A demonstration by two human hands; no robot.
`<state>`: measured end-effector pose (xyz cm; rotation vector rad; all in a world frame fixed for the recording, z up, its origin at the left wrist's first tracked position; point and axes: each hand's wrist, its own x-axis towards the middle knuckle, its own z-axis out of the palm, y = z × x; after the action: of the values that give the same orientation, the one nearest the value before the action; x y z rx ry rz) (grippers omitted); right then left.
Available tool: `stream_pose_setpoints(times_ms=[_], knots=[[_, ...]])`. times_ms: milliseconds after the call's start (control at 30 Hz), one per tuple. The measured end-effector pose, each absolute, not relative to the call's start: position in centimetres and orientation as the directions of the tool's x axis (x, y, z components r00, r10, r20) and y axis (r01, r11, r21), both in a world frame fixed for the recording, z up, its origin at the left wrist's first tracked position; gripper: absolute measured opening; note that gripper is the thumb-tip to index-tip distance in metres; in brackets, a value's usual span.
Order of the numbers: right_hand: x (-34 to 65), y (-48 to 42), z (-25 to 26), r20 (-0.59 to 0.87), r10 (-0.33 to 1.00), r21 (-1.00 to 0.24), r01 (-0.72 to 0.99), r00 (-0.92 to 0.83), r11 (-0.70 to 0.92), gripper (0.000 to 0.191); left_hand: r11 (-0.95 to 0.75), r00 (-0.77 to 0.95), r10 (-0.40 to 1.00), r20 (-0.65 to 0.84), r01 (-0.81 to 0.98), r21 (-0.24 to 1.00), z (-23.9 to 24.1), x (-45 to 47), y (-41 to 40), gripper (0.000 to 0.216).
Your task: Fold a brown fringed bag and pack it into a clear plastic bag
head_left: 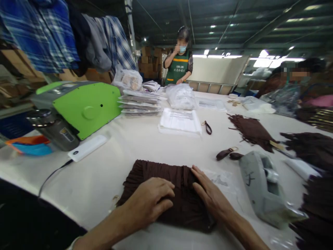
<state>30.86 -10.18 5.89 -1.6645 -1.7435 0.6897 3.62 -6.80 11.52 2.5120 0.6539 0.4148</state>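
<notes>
A dark brown fringed pouch (179, 205) lies flat on the white table in front of me, its strips running across the top. My left hand (153, 199) rests on its upper side, with loosely bent fingers apart from the thumb. Along its right edge lies my right hand (208, 192), fingers stretched out and the thumb apart. Neither hand is wrapped round anything. A small gold ring (115, 198) shows at the pouch's left side. Beneath and beside my right hand is a clear plastic bag (221, 178).
To the right stand a grey tape dispenser (260, 191), brown straps (224, 152) and more fringed pouches (252, 131). A green machine (91, 104), a dark flask (56, 130) and a white power bank (87, 148) occupy the left. Stacked packets (142, 104) and a person in an apron (178, 66) are beyond.
</notes>
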Motion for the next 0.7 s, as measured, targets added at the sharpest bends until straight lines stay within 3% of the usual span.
stream_pose_setpoints(times_ms=[67, 167, 267, 467, 700], knots=[[30.5, -11.0, 5.0, 0.080, 0.995, -0.691, 0.717, -0.053, 0.094, 0.056, -0.682, 0.723, 0.667, 0.178, 0.498, 0.535, 11.9, 1.1, -6.0, 0.014], [29.8, -12.0, 5.3, 0.142, 0.987, -0.627, 0.764, -0.079, 0.152, 0.054, -0.398, 0.399, 0.911, 0.102, 0.794, 0.460, 11.8, -3.1, -3.5, 0.021], [27.5, -11.8, 7.2, 0.266, 0.950, -0.560, 0.776, -0.162, 0.289, 0.046, -0.238, 0.251, 0.968, 0.022, 0.883, 0.404, 11.4, -5.4, -1.0, 0.026], [18.8, -7.8, 10.2, 0.365, 0.851, -0.493, 0.697, -0.377, 0.520, 0.038, -0.186, 0.211, 0.977, -0.024, 0.908, 0.374, 10.4, -3.0, 0.0, 0.035], [14.6, -7.6, 10.0, 0.171, 0.851, -0.519, 0.689, -0.497, 0.507, 0.049, -0.348, 0.400, 0.917, 0.015, 0.780, 0.520, 10.4, -3.2, -1.1, 0.027]])
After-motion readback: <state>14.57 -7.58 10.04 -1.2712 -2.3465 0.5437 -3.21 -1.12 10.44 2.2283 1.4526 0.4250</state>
